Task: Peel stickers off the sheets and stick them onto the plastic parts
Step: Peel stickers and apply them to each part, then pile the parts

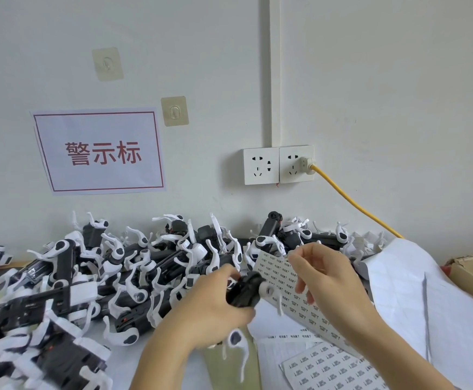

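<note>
My left hand [215, 308] grips a black and white plastic part [245, 288] lifted just above the table. My right hand [325, 280] is raised over a tilted sticker sheet [283, 280] with rows of small printed labels, thumb and forefinger pinched together at the sheet's top edge [291, 256]; whether a sticker is between them I cannot tell. Another sticker sheet [331, 367] lies flat near the front edge.
A big heap of black and white plastic parts [94, 277] covers the table's left and back. Empty white backing sheets [415, 299] lie at the right, beside a cardboard box [471, 274]. A yellow cable [353, 204] runs from the wall socket [296, 164].
</note>
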Tool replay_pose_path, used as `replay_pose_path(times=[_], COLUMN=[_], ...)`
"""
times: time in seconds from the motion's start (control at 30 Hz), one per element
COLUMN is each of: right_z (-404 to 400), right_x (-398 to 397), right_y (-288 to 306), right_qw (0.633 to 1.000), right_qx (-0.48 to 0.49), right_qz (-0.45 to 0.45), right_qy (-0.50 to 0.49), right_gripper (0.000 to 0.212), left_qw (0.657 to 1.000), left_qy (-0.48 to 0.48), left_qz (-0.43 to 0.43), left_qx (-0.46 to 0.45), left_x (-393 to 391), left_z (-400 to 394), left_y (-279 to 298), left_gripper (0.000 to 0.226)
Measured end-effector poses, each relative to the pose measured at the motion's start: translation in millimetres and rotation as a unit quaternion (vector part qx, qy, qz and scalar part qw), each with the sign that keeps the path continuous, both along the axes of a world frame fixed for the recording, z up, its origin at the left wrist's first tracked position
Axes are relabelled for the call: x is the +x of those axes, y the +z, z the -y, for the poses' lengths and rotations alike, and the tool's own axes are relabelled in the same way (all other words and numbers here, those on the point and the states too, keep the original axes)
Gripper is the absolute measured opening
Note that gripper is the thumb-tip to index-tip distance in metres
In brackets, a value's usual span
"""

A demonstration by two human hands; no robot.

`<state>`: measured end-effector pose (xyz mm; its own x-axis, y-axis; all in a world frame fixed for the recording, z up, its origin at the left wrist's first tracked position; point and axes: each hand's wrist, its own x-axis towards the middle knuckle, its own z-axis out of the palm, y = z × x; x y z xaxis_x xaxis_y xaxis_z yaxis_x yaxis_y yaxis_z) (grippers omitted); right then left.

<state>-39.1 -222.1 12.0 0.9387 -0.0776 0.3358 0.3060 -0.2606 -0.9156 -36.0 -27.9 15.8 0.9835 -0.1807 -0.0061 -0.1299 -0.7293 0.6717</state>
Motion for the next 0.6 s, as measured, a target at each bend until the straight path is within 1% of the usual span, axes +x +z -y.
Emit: replay_pose_path(times=[0.1, 0.17, 0.3, 0.47, 0.6], right_z=[0, 0, -2, -1, 0], right_x=[-5, -7, -7, -6, -6], right_y=[3, 5, 5, 3, 3], right_qw=[0.998, 0.995, 0.992, 0.991, 0.991], right_qx=[0.011, 0.017, -0.006, -0.033, -0.042], right_qz=[0.027, 0.035, 0.059, 0.094, 0.112], right_qy=[0.064, 0.097, 0.112, 0.084, 0.066], right_gripper=[0.021, 0.023, 0.023, 0.022, 0.021], left_qw=[0.991, 0.982, 0.973, 0.952, 0.945], left_qy=[0.013, 0.011, -0.012, -0.042, -0.048], left_qz=[0.027, 0.023, 0.016, 0.014, 0.018], left_qx=[-0.128, -0.187, -0.23, -0.302, -0.324], left_x=[2, 1, 0, 2, 3], left_z=[6, 10, 16, 19, 19], left_y=[3, 5, 6, 4, 4], left_gripper=[0.032, 0.036, 0.05, 0.056, 0.058])
